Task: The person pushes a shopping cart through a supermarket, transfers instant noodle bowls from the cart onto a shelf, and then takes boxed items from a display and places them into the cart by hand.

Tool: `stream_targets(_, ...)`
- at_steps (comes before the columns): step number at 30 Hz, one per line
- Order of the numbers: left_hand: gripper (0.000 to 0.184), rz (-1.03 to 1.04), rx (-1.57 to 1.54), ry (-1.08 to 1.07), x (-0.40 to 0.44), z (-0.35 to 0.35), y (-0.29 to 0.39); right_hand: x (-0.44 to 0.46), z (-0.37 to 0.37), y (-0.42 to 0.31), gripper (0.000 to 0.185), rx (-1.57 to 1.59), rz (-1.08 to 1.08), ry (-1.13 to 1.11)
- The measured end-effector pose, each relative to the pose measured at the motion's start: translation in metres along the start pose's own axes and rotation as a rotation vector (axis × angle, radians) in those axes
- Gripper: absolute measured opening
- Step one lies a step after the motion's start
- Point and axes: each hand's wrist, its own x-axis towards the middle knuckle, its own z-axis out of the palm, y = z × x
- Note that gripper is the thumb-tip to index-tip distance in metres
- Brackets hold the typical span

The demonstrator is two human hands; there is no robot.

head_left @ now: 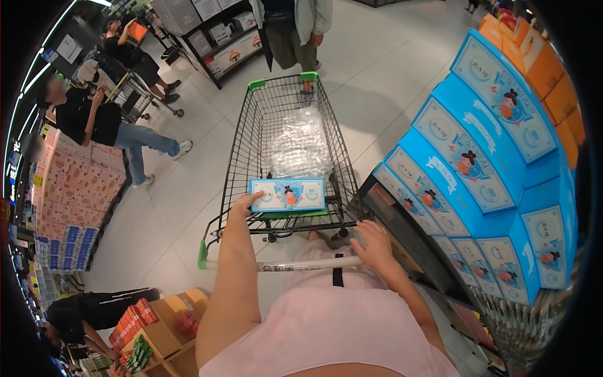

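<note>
My left hand (244,205) reaches over the handle of a shopping cart (233,168) and is closed on the left end of a flat blue-and-white box (308,193). The thumb lies on the printed top, which carries a cartoon figure; the fingers underneath are hidden. The box is level, above the near part of the basket. Farther in, clear plastic-wrapped packs (301,141) lie inside the cart. My right hand (374,244) is beside the right end of the pale handle bar (295,266), its fingers apart and nothing in it. Whether it touches the bar I cannot tell.
Stacked blue boxes (468,163) with the same print rise close on the right, orange boxes (546,69) behind them. A person (292,31) stands beyond the cart. To the left are another person (94,119), a pink carton stack (75,195) and a second cart (135,97).
</note>
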Motion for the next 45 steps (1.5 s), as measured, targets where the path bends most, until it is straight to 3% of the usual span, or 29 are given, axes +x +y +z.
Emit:
stream_targets(3,0.057,-0.033,0.148,0.089,0.004,-0.001,-0.001,-0.001,-0.002,0.000,0.034,0.008,0.007,0.000)
stream_targets(6,0.065,-0.082,0.396,0.414,0.009,0.002,-0.002,0.000,-0.003,0.000,0.034,0.010,0.011,-0.007)
stream_targets(9,0.069,0.157,0.708,0.553,0.010,-0.004,-0.012,-0.001,-0.004,0.000,0.034,0.010,0.007,-0.008)
stream_targets(12,0.067,0.357,0.770,0.431,0.070,-0.032,-0.035,-0.001,-0.004,0.000,0.033,0.013,0.006,-0.007)
stream_targets(13,0.067,0.397,0.897,0.554,0.034,-0.008,-0.026,-0.001,-0.004,0.001,0.033,0.014,0.002,-0.006)
stream_targets(16,0.060,0.538,1.020,0.535,0.005,0.013,-0.015,-0.001,-0.003,0.002,0.033,0.001,-0.003,-0.004)
stream_targets(17,0.041,0.687,1.036,0.599,0.002,0.022,-0.015,-0.001,-0.004,0.002,0.033,-0.008,-0.003,-0.003)
stream_targets(20,0.025,0.748,0.725,0.295,-0.036,0.063,0.014,-0.001,-0.002,0.004,0.034,-0.006,-0.005,-0.006)
stream_targets(21,0.021,0.901,0.688,0.298,-0.046,0.082,0.020,-0.001,-0.001,0.005,0.034,-0.013,-0.013,-0.001)
stream_targets(24,0.028,0.878,0.664,0.142,-0.106,0.140,0.062,-0.003,0.001,0.007,0.035,-0.030,-0.032,0.014)
stream_targets(27,0.034,1.082,0.657,0.038,-0.150,0.189,0.098,-0.004,0.001,0.005,0.035,-0.050,-0.041,0.015)
stream_targets(30,0.030,1.488,0.517,-0.113,-0.207,0.255,0.133,-0.003,-0.006,-0.001,0.036,-0.069,-0.021,-0.011)
stream_targets(33,0.025,1.570,0.408,-0.323,-0.253,0.318,0.169,-0.006,-0.001,0.003,0.036,-0.091,0.004,-0.042)
stream_targets(35,0.032,1.617,0.473,-0.422,-0.285,0.357,0.192,-0.006,0.003,0.004,0.038,-0.117,0.015,-0.055)
stream_targets(40,0.066,1.451,0.518,-0.602,-0.316,0.454,0.242,-0.008,0.003,0.008,0.037,-0.088,-0.024,-0.010)
stream_targets(45,0.085,1.366,0.494,-0.672,-0.316,0.527,0.266,-0.008,0.003,0.007,0.036,-0.037,-0.009,0.008)
